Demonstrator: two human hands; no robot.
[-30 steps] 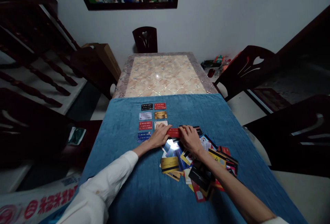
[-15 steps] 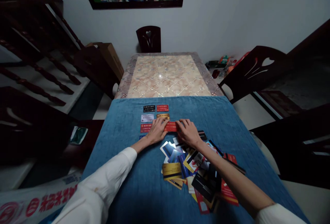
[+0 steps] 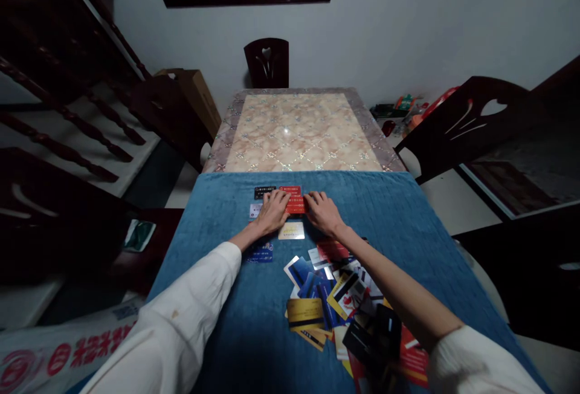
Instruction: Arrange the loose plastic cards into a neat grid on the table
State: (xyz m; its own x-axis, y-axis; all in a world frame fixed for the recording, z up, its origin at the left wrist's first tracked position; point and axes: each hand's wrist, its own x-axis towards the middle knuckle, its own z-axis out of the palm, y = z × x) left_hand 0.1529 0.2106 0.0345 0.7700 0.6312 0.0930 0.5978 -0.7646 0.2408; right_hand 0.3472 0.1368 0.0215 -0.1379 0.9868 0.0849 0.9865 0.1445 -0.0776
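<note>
A red card (image 3: 296, 203) is held at its two ends between my hands, over the blue cloth. My left hand (image 3: 273, 209) has its fingers closed on the left end, and my right hand (image 3: 323, 211) grips the right end. Just beyond it lies another red card (image 3: 290, 190), beside a black card (image 3: 264, 193). A pale lavender card (image 3: 254, 210) is partly hidden by my left hand. Nearer me are a pale gold card (image 3: 291, 231) and a blue card (image 3: 261, 253). A loose pile holds several cards, among them a gold card (image 3: 304, 313), partly under my right forearm.
The blue cloth (image 3: 217, 219) covers the near half of the patterned table (image 3: 299, 128). Dark wooden chairs stand around it, one at the far end (image 3: 267, 61). At lower left lies a white plastic bag (image 3: 67, 352) with red print.
Both hands have moved the red card away from me, up to the farther red card. The pale gold card, hidden before, now shows below my hands.
</note>
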